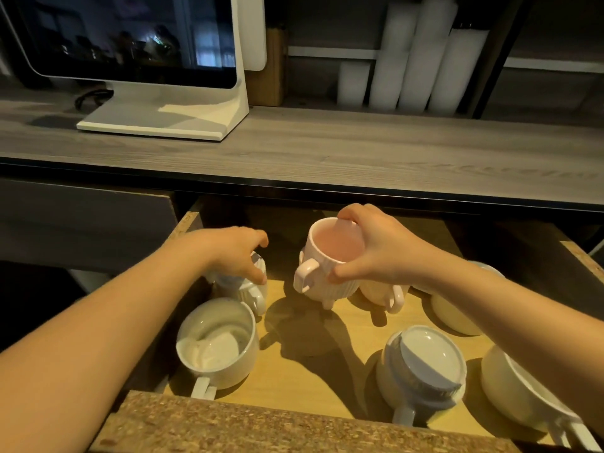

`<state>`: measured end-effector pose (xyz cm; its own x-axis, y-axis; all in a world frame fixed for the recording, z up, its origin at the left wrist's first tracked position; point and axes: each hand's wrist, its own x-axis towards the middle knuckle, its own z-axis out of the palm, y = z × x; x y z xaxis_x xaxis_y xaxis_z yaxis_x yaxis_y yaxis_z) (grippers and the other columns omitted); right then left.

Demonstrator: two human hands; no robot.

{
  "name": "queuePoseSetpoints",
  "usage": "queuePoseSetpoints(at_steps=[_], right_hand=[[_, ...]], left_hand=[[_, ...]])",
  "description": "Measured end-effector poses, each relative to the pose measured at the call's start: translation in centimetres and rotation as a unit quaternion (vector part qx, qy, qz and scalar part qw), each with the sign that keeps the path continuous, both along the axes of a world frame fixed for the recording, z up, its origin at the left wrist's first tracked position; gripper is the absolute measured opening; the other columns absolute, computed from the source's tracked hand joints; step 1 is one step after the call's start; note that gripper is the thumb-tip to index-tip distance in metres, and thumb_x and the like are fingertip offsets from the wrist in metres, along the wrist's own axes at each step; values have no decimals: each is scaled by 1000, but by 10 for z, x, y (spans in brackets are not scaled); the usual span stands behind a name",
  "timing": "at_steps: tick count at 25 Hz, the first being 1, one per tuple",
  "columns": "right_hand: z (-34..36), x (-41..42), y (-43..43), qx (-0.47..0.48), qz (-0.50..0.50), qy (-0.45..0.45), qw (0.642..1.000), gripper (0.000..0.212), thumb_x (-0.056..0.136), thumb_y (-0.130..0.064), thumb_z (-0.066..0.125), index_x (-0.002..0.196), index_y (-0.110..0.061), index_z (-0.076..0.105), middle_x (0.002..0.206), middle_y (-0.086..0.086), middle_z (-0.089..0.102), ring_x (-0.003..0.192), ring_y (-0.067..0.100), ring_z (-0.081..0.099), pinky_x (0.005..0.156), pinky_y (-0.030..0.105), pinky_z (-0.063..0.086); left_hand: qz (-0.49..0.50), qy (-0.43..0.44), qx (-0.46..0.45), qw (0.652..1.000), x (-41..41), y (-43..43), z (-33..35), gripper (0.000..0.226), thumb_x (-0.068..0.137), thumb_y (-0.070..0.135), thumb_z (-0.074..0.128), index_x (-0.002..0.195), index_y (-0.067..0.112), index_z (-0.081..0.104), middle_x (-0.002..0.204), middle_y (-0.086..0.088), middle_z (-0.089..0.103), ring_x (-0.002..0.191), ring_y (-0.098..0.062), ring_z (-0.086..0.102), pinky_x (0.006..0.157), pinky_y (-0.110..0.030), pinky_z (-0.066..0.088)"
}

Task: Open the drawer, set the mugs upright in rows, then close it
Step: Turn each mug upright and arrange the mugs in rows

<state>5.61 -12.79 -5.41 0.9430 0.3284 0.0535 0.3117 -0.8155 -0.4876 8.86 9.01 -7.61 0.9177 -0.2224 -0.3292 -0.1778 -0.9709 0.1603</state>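
Drawer (327, 364) open. Right hand (372, 253) fingers pinch the pink mug (322, 269) by its rim, lifted upright mid-drawer. Left hand (235, 256) fingers curl over a white mug (243, 287). Glazed ceramic: stiff, slippery, chips easily; rim or handle grips best.

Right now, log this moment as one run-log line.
drawer: open | right hand: holding ribbed pink mug upright, lifted | left hand: on ribbed white mug | grey mug: upside down
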Motion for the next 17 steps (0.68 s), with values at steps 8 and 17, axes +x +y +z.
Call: queuePoseSetpoints(at_steps=[8, 17], right_hand=[[-3, -1, 5, -39, 15, -30, 999, 83, 63, -42, 81, 131, -26, 37, 115, -11, 39, 101, 12, 47, 76, 23, 50], [6, -2, -25, -72, -19, -23, 997, 85, 59, -45, 81, 131, -26, 38, 112, -9, 40, 98, 12, 47, 74, 24, 52]], left_hand=[[25, 29, 47, 998, 17, 11, -34, 89, 67, 41, 79, 139, 21, 31, 134, -5, 47, 117, -24, 51, 93, -33, 47], [-61, 27, -7, 998, -8, -33, -17, 80, 64, 48, 79, 130, 19, 43, 118, -1, 56, 101, -18, 55, 85, -29, 52]])
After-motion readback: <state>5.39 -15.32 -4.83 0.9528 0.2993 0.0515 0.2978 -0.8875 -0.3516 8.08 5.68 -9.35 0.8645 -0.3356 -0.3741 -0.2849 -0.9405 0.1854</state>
